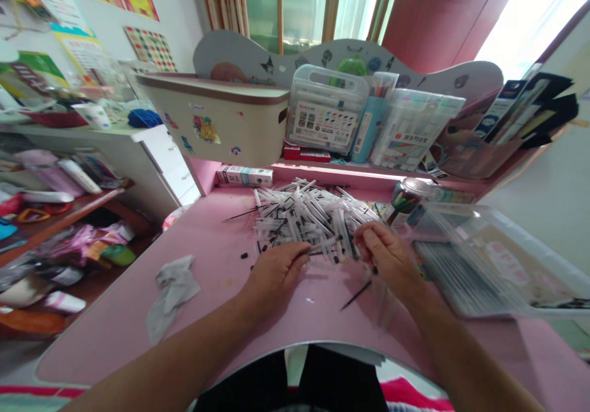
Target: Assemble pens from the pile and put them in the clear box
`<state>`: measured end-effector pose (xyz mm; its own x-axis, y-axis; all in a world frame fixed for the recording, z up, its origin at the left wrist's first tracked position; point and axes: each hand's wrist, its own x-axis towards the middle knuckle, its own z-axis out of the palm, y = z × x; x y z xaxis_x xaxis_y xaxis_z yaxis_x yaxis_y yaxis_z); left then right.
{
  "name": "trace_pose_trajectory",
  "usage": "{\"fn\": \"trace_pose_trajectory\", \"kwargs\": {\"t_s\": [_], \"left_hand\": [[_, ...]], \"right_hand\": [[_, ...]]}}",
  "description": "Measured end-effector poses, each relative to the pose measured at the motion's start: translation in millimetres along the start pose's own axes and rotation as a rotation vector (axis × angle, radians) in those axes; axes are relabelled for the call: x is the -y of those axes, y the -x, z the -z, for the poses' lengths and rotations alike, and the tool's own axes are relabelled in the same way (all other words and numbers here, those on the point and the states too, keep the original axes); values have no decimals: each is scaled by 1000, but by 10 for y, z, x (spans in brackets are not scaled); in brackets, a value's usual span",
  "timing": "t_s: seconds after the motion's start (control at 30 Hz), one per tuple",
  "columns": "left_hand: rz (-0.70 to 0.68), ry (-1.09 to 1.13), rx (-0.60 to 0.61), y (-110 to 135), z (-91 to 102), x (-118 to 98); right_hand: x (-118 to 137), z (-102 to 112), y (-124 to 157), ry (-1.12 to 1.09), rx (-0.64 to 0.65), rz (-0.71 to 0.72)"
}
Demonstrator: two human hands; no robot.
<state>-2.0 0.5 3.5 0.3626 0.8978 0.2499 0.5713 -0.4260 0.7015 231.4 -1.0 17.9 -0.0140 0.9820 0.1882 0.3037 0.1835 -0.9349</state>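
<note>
A heap of slim white and clear pens (313, 209), many with black ends, covers the back middle of the pink desk (221, 332). At the heap's front edge, my left hand (279, 270) is closed in a pinch on a slim pen (321, 252) with a dark part. My right hand (386, 253) is closed at the heap's right front, its fingertips pressed together. A small black end shows under it; what it holds is blurred. Below lies a thin black refill (356, 295), apart from both hands. Small black caps (244, 256) lie left of the heap.
A crumpled grey cloth (173, 292) lies at left. On the right stands an open clear plastic box (502, 258) with a stack of grey sticks (465, 277). A can of pens (408, 197) is behind my right hand. The shelf holds a beige bin (221, 123) and marker cases (325, 110).
</note>
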Motion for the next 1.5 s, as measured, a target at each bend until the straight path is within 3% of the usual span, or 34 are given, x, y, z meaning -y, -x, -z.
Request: {"fn": "trace_pose_trajectory", "kwargs": {"t_s": [0.07, 0.17, 0.23, 0.3, 0.4, 0.47, 0.8, 0.97, 1.17, 1.37, 1.5], "left_hand": [[51, 81, -4, -12, 27, -22], [102, 166, -27, -31, 58, -38], [124, 215, -50, -40, 65, -33], [152, 279, -60, -44, 60, -18], [174, 362, -25, -41, 47, 6], [172, 397, 6, -39, 38, 12], [183, 411, 72, -15, 25, -61], [156, 342, 136, -23, 20, -22], [78, 303, 154, -8, 8, -25], [27, 235, 163, -13, 9, -44], [17, 230, 172, -14, 9, -15]], "right_hand": [[1, 98, -44, -56, -136, -27], [-14, 273, -121, 136, -213, -46], [-38, 379, -159, 353, -103, -45], [-64, 456, -170, 526, 86, -18], [-86, 505, -125, 626, 355, 53], [-84, 502, -73, 646, 459, 79], [-80, 362, -1, 908, 520, 14], [-7, 353, -9, 800, 453, 96], [160, 294, -4, 461, 356, 25], [103, 244, 7, 175, 203, 41], [71, 232, 13, 116, 219, 33]]}}
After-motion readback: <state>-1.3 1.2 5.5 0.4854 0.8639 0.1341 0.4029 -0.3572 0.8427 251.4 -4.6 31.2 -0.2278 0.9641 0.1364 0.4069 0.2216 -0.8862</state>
